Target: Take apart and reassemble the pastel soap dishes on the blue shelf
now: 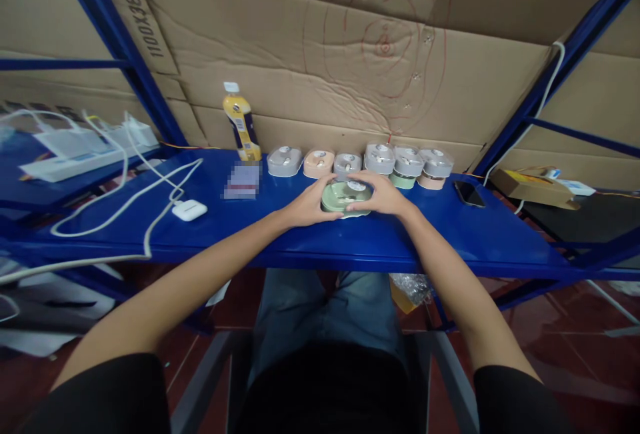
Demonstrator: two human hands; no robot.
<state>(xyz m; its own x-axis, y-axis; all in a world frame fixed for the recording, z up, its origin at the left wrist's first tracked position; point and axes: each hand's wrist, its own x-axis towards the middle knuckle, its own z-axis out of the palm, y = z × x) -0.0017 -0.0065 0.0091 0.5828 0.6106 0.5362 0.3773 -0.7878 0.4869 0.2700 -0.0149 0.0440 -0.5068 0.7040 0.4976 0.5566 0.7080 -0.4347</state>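
Observation:
A green oval box with a clear lid rests on the blue shelf in front of me. My left hand curves around its left side, thumb along the front and fingers behind. From the right, my right hand grips the same box, its thumb lying across the front of the lid. Just behind stand similar lidded boxes in a row: a grey one, a pink one and another grey one. Further right, grey-topped boxes are stacked on green and pink ones.
A yellow bottle stands at the back left, with a blurred-out packet before it. A white earphone case and loose white cables lie on the left. To the right are a black phone and an open cardboard box.

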